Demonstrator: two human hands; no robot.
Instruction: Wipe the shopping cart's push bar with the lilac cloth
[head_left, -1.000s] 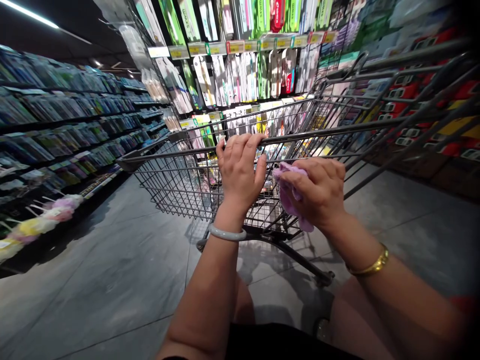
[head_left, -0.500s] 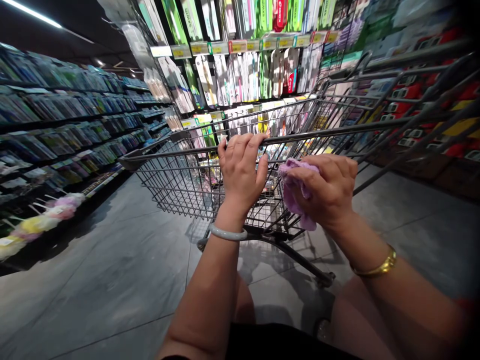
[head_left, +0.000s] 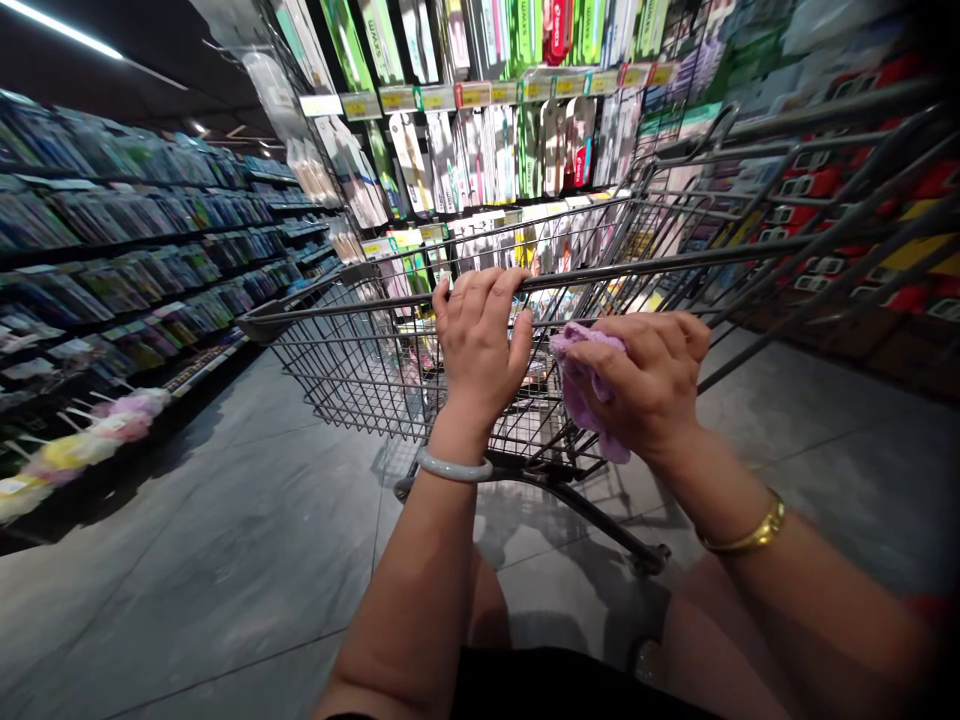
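A grey metal shopping cart (head_left: 352, 365) stands side-on in front of me. My left hand (head_left: 480, 340) is closed over the cart's top side rail (head_left: 630, 270), fingers curled over the far side and thumb pointing up on the near side. To its right, my right hand (head_left: 652, 380) grips a crumpled purple cloth (head_left: 577, 395) bunched between thumb and fingers, close to the wire side of the cart. Whether the cloth touches the wires I cannot tell. The fingertips of both hands are partly hidden.
Behind the cart rises a rack of hanging packaged goods (head_left: 487, 150) with price tags. Long stocked shelves (head_left: 150, 220) run along the left, with coloured mesh puffs (head_left: 90, 435) low down. Red packages (head_left: 814, 215) line the right. Grey tiled floor (head_left: 225, 580) lies below.
My right hand with the purple cloth has shifted slightly left along the cart's side. My left hand stays on the rail almost unmoved.
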